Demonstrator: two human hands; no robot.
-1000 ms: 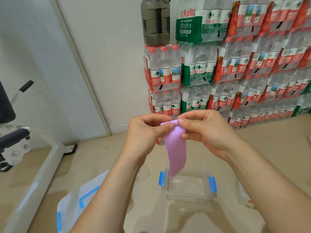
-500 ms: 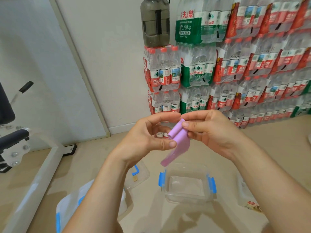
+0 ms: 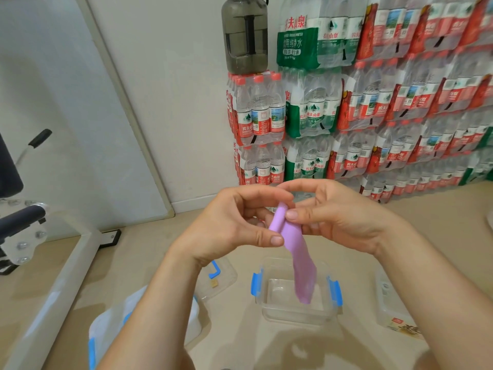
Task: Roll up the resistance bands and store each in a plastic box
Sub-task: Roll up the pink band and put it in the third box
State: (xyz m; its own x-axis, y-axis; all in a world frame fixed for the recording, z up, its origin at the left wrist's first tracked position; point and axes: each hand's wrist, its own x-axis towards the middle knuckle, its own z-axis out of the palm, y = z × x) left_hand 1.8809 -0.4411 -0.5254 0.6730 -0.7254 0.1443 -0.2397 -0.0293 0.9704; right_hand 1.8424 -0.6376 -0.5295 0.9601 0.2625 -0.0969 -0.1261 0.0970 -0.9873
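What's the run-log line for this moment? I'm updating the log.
step: rolling | purple band | left hand, right hand holding | box open below

Stacked bottled-water packs [image 3: 373, 108] against white wall [image 3: 173, 89]

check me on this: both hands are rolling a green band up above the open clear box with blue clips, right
Not quite: the band is purple, not green, as the head view shows. The rest stands: the left hand and right hand hold it above the open clear box with blue clips.
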